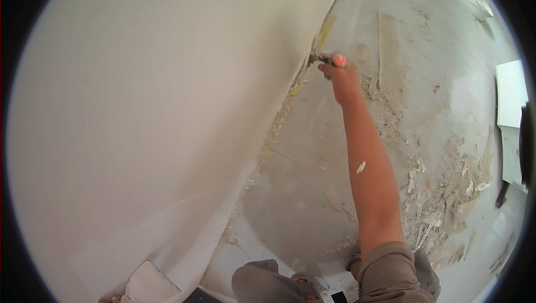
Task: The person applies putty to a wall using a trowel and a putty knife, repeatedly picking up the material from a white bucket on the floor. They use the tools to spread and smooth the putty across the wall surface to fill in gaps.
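Observation:
My right arm stretches far forward over the floor. My right hand (338,74) is closed round a scraper (339,59) with a dark part and an orange handle end. Its dark end meets the foot of the white wall (156,80), where wall and floor join. At the lower left, only a bit of my left hand (113,299) shows at the picture's edge. It grips a pale, flat, angular piece (149,284) beside the wall; whether this is a blade or a board I cannot tell. A white fleck sits on my right forearm.
Crumbs and yellowish residue line the wall's foot (276,121). Scraped flakes and debris (441,202) lie on the grey floor at right. A white bucket (481,6) stands far right, with a white boxy object (509,102) nearer. My knees (262,278) are below.

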Demonstrator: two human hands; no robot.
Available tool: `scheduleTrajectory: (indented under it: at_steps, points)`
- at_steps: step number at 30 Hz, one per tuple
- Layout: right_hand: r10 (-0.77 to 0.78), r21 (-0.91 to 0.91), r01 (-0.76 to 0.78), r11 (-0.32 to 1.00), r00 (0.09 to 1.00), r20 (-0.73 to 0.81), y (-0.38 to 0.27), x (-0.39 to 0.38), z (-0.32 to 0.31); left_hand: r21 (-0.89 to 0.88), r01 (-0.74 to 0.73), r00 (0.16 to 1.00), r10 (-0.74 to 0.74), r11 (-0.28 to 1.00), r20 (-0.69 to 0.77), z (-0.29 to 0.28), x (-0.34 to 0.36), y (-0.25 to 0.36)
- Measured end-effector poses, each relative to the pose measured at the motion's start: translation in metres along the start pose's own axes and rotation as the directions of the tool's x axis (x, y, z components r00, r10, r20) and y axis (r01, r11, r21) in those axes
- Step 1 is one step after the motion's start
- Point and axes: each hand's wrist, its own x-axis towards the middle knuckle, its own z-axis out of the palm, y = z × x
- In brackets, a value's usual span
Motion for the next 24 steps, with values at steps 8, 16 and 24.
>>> scheduleTrajectory:
  at_steps: [8, 16, 24]
  points:
    - [0.022, -0.082, -0.012, 0.997, 0.992, 0.123, 0.014, 0.012, 0.033, -0.011, -0.026, 1.0, 0.025, 1.0, -0.006, 0.002, 0.01, 0.002]
    - [0.112, -0.094, -0.092, 0.991, 0.966, 0.234, 0.05, -0.084, 0.057, -0.043, -0.025, 1.0, 0.025, 0.999, -0.006, 0.002, 0.014, 0.005]
    - [0.19, -0.135, -0.159, 0.978, 0.945, 0.267, 0.059, -0.181, 0.086, -0.018, 0.025, 0.999, -0.024, 1.0, 0.021, 0.0, -0.003, -0.004]
